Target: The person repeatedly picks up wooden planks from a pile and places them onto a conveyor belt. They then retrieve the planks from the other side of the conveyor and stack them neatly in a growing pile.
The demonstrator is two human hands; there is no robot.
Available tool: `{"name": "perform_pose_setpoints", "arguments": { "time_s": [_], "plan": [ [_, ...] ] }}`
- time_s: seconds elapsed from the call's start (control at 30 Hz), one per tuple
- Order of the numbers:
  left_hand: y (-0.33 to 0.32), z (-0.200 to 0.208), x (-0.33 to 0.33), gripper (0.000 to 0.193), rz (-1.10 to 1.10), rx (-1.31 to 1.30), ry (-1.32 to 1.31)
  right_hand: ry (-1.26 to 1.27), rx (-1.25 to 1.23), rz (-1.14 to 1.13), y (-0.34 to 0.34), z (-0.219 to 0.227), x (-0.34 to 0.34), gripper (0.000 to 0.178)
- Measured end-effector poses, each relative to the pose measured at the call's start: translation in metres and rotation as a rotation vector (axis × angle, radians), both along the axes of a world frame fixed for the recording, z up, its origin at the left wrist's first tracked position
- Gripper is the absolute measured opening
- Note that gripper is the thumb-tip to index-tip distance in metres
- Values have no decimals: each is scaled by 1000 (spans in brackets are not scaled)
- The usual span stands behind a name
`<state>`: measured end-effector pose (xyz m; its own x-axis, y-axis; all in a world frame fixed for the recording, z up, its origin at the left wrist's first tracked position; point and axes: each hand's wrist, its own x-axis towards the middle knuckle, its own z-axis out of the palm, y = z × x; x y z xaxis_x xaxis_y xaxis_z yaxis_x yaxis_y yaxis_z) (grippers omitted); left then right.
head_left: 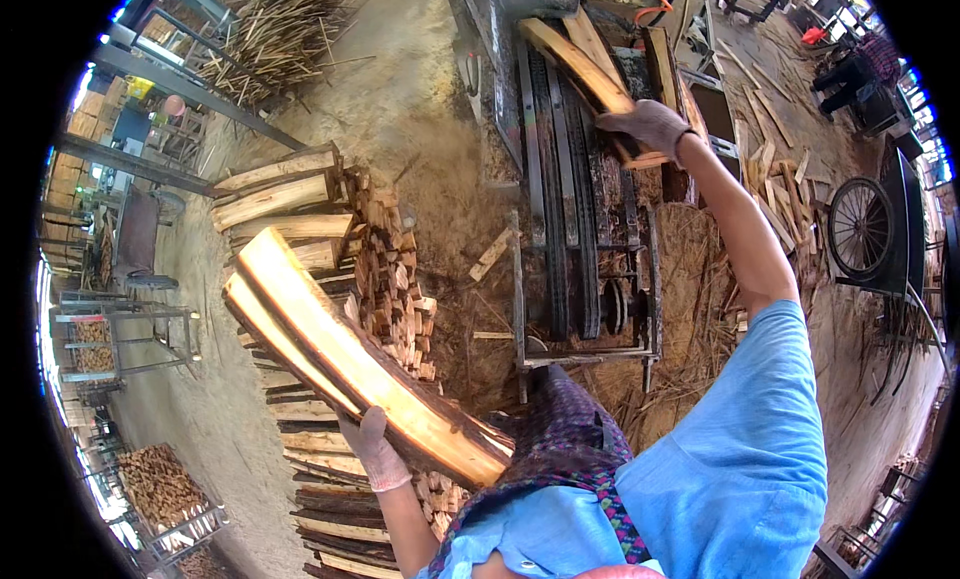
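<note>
My left hand (372, 451), in a pale glove, is closed round the underside of long bark-edged wooden slabs (350, 354). They slant up to the left, their near ends against my apron (560, 429). My right arm reaches far forward over a machine. The gloved right hand (650, 131) is closed on the near end of another wooden slab (575, 59), which lies at an angle among other slabs on the machine. Its fingertips are partly hidden. Below that hand run the machine's dark chain rails (560, 209) in a metal frame.
A long stack of split wood (315, 439) lines my left side. Thin sticks (275, 49) are heaped at the far left. On the right are scattered offcuts (785, 199) and a cart wheel (862, 227). Another person (865, 64) is at the far right.
</note>
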<state>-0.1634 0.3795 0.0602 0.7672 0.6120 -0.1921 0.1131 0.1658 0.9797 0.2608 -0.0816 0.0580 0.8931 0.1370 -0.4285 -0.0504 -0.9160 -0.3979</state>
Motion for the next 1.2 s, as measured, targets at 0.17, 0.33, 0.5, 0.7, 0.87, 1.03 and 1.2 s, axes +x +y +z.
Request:
{"name": "perform_pose_setpoints", "arguments": {
  "time_s": [0.17,0.33,0.5,0.7,0.87,1.03,1.2],
  "plan": [
    [-13,17,13,103,70,5,-27,-87,118,-117,85,-33,-26,57],
    [-6,18,4,116,39,-29,38,-50,-48,-45,108,-27,-19,54],
    [-5,10,4,122,5,40,70,-215,-225,58,101,-70,-3,37],
    [-19,21,9,93,78,-7,56,-304,-48,-142,102,-67,-10,38],
    [-26,28,17,81,64,-28,54,-531,-271,-411,32,-71,23,71],
    [-22,22,14,88,61,-37,81,-229,-375,-275,7,-69,54,84],
    [-19,23,7,111,67,-58,139,-58,-299,-199,3,-42,60,73]
  ]
}}
